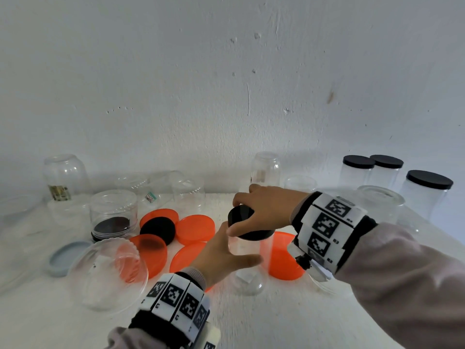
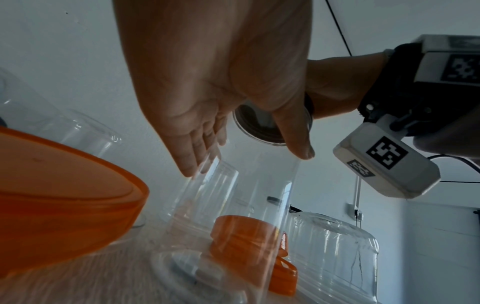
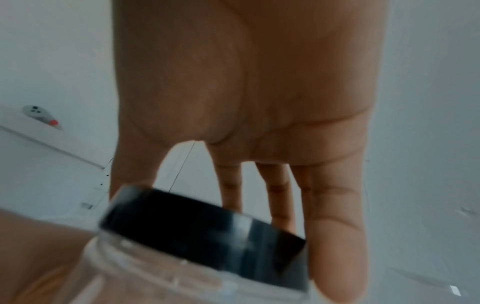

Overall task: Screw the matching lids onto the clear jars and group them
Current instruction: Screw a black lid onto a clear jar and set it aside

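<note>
A clear jar (image 1: 245, 268) stands upright on the white table, near the middle front. My left hand (image 1: 241, 244) holds its upper wall between thumb and fingers; in the left wrist view the fingers (image 2: 193, 162) lie on one side of the jar (image 2: 233, 205) and the thumb on the other. My right hand (image 1: 241, 217) grips a black lid (image 1: 251, 227) by its rim. The lid sits tilted on the jar's mouth. The blurred right wrist view shows the lid (image 3: 202, 232) over the jar's neck (image 3: 155, 277).
Several orange lids (image 1: 195, 227) and a loose black lid (image 1: 158, 229) lie left of the jar, with a big orange lid (image 1: 279, 255) behind it. Black-capped jars (image 1: 427, 187) stand at the back right. Upturned clear jars (image 1: 113, 212) and a blue-grey lid (image 1: 63, 258) sit at the left.
</note>
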